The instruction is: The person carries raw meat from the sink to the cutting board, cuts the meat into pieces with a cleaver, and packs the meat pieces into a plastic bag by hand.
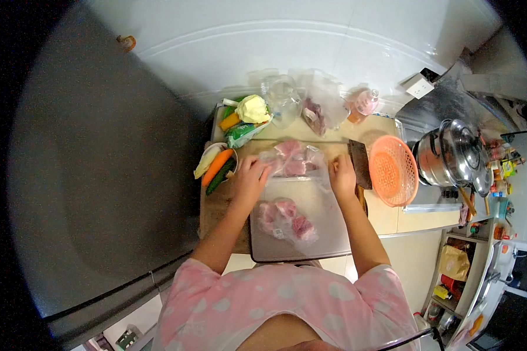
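Observation:
A clear plastic bag of pink raw meat [295, 159] lies across the far part of the cutting board [331, 234], between my hands. My left hand [252, 175] is closed at the bag's left edge, fingertips on the plastic. At its right edge my right hand [342, 174] has its fingers curled in on the loose plastic; the fingertips are partly hidden. Nearer to me, a second bag of meat [287, 220] rests on the board. Just right of my right hand lies a cleaver [360, 164] with a dark, broad blade.
An orange colander [394, 171] stands right of the cleaver, before a steel pot [442, 155] on the stove. On the left is a bowl with a carrot [218, 166] and cucumber; behind it, bagged vegetables [249, 117]. More bagged meat [314, 117] lies by the wall.

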Available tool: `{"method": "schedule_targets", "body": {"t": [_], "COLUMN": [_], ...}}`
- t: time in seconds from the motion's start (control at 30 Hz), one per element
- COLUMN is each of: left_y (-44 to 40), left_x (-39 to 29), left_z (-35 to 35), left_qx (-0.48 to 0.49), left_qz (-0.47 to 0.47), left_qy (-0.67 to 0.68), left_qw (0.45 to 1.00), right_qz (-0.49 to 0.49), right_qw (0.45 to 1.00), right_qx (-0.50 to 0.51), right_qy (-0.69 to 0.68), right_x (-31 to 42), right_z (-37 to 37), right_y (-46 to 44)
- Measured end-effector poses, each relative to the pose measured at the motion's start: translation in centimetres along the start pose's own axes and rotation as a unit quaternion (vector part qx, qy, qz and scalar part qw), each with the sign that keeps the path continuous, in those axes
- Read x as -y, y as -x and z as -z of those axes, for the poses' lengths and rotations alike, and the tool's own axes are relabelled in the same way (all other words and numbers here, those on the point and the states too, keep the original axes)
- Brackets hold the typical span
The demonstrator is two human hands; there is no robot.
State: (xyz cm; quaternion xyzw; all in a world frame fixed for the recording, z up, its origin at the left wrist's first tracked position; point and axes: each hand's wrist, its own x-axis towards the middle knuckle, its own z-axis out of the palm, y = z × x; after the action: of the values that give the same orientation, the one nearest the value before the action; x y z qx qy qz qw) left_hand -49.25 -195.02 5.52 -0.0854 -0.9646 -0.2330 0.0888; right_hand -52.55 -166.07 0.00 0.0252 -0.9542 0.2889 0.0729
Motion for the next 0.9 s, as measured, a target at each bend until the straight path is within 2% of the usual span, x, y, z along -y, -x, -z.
{"method": "schedule_targets", "body": {"t": [0.07,0.17,0.27,0.3,0.37,0.5,0.67,0.77,0.87,0.9], "left_y": [-2.4,-4.5,-4.8,-4.7,-4.1,-4.0,-3.5,-3.9,-4.8,-4.7], "left_x": [-0.4,-1.2,1.1,1.8,2.8,2.5,2.4,2.7,2.1,2.0], "left_z": [-1.7,-3.7,-7.8,-8.6,-9.5,-9.3,-11.3,-11.8,-11.8,-11.9], "left_qx": [-0.009,0.023,0.188,0.204,0.236,0.220,0.156,0.171,0.196,0.174], "left_qz": [0.009,0.063,0.149,0.162,0.188,0.213,0.217,0.196,0.216,0.202], "left_qy": [0.044,-0.011,-0.060,-0.055,-0.047,0.004,-0.053,-0.024,0.034,0.037], "left_qw": [0.999,0.998,0.969,0.964,0.952,0.952,0.962,0.965,0.956,0.963], "right_qz": [0.020,-0.018,-0.090,-0.108,-0.108,-0.159,-0.145,-0.131,-0.104,-0.094], "right_qw": [1.000,0.996,0.953,0.947,0.949,0.938,0.929,0.934,0.952,0.958], "right_qx": [0.009,0.045,0.234,0.252,0.242,0.242,0.245,0.242,0.213,0.203], "right_qy": [-0.015,0.071,0.172,0.167,0.173,0.189,0.238,0.230,0.194,0.178], "right_x": [1.5,2.8,3.2,4.3,4.9,7.4,6.9,6.8,5.8,5.7], "right_z": [-1.2,-5.5,-8.3,-7.7,-7.9,-7.9,-10.6,-10.6,-11.0,-10.9], "right_y": [-2.1,-3.8,-4.2,-4.0,-3.5,-3.4,-3.0,-3.3,-4.1,-4.1]}}
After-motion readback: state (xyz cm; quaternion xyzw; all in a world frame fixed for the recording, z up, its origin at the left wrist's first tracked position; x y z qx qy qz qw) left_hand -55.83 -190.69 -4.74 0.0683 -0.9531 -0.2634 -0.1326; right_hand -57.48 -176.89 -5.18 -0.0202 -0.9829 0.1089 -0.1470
